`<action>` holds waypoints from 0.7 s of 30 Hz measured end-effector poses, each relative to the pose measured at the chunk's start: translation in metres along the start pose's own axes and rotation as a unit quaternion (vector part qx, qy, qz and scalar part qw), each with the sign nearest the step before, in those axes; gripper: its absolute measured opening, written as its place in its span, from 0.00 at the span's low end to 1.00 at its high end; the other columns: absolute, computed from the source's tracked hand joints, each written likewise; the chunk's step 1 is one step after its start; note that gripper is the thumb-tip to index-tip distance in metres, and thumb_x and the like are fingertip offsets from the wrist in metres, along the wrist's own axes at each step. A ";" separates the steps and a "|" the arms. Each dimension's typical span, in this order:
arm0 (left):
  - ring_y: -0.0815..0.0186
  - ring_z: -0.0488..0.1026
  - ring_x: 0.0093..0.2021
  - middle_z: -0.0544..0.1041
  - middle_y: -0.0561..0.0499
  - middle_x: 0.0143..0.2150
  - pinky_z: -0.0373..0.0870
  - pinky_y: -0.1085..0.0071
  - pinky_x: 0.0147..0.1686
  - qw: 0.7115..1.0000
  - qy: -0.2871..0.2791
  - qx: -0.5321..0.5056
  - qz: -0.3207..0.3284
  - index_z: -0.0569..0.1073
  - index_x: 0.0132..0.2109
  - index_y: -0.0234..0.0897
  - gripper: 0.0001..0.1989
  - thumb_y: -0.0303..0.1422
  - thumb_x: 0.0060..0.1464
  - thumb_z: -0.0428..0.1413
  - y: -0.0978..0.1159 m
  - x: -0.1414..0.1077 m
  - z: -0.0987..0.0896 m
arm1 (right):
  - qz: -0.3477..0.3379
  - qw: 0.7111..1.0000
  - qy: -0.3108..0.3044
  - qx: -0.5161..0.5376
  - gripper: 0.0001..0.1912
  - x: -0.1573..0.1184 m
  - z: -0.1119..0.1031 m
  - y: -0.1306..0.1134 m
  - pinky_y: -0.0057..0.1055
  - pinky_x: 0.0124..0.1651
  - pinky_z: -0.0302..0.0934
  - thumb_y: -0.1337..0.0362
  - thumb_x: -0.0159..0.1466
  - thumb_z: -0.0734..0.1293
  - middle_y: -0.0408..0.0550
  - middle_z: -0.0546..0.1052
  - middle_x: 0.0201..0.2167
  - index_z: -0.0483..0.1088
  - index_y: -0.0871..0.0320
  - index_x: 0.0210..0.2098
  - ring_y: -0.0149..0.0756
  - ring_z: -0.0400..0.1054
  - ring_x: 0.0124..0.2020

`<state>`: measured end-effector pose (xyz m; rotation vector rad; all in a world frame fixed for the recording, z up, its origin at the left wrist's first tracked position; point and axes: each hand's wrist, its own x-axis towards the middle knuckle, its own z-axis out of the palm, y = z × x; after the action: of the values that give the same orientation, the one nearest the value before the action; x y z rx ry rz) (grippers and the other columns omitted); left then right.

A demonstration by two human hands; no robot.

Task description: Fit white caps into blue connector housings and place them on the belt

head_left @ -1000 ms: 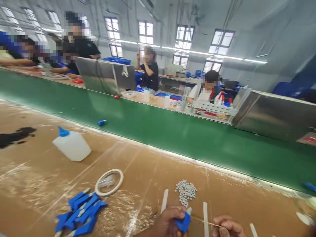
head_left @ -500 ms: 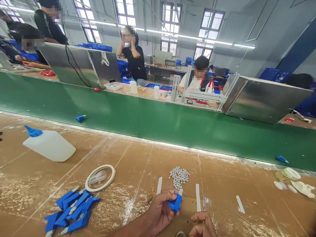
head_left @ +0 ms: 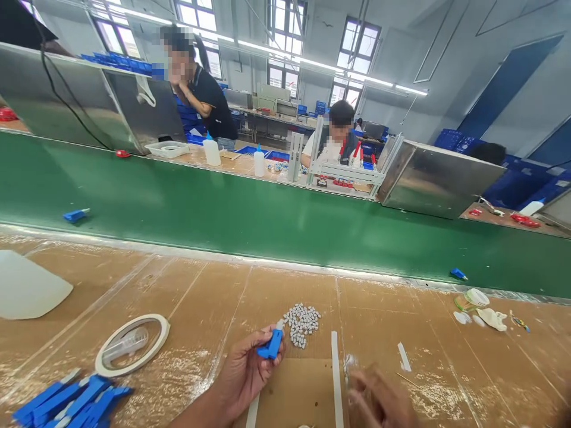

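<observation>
My left hand (head_left: 247,365) is closed around a small blue plastic part (head_left: 271,346) with a pale grey tip, held upright between thumb and fingers. Just beyond it lies a heap of small grey pieces (head_left: 303,321) on the brown tabletop. My right hand (head_left: 379,395) is smeared by motion at the lower right, beside a white strip (head_left: 336,374); whether it holds anything does not show. At the lower left, several similar blue parts with grey tips (head_left: 75,401) are piled together.
A roll of tape (head_left: 165,328) rings a clear plastic piece. A translucent bottle (head_left: 31,288) lies at the left edge. A green conveyor belt (head_left: 250,214) runs across, carrying blue parts. A tub (head_left: 473,299) stands at right. Co-workers are at the far bench (head_left: 196,156).
The view has turned right, so most things shift left. My left hand still holds the blue part, now closer to the grey heap. My right hand has moved and blurred.
</observation>
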<state>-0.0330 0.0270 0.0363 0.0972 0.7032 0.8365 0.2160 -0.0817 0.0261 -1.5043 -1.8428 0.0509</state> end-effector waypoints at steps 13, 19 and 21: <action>0.69 0.76 0.23 0.80 0.46 0.31 0.75 0.80 0.20 0.997 0.032 0.061 -0.018 0.76 0.40 0.26 0.09 0.19 0.49 0.62 -0.014 0.025 0.021 | 0.096 0.980 -0.125 -0.123 0.11 0.024 -0.094 0.075 0.30 0.23 0.65 0.58 0.67 0.65 0.42 0.79 0.23 0.74 0.50 0.30 0.37 0.73 0.20; 0.69 0.76 0.21 0.78 0.48 0.25 0.74 0.81 0.19 0.998 0.059 -0.001 0.002 0.75 0.41 0.27 0.08 0.18 0.53 0.57 -0.006 0.040 0.016 | -0.030 0.985 -0.172 0.009 0.11 0.069 -0.004 0.041 0.29 0.33 0.69 0.71 0.68 0.60 0.46 0.79 0.32 0.73 0.53 0.38 0.37 0.76 0.31; 0.69 0.76 0.22 0.78 0.47 0.27 0.74 0.81 0.20 0.999 0.047 -0.010 0.005 0.75 0.39 0.28 0.06 0.19 0.53 0.58 -0.007 0.041 0.008 | -0.063 0.982 -0.178 0.007 0.12 0.082 0.022 0.034 0.29 0.34 0.69 0.72 0.68 0.60 0.46 0.80 0.33 0.73 0.53 0.41 0.38 0.76 0.32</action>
<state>-0.0047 0.0531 0.0187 0.0442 0.7823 0.8619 0.2294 0.0086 0.0364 -1.4353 -2.2099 0.2883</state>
